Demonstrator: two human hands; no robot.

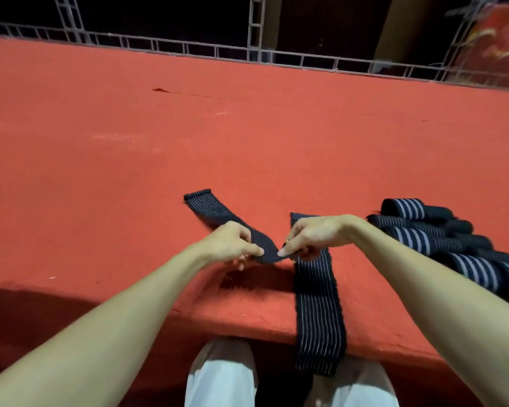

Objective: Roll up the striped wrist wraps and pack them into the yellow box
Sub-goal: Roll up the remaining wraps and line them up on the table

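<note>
A long black wrist wrap with thin white stripes point(318, 304) lies on the red table point(188, 136). One end stretches away to the upper left, and the other hangs over the front edge toward my lap. My left hand point(232, 245) and my right hand point(312, 233) pinch the wrap at a fold in its middle, thumbs nearly meeting. To the right lies a pile of rolled striped wraps point(441, 239). No yellow box is in view.
A metal truss frame point(256, 51) runs along the table's far edge, with darkness behind it. A blurred red object point(497, 33) sits at the top right. My light trousers point(221, 380) show below the table's front edge.
</note>
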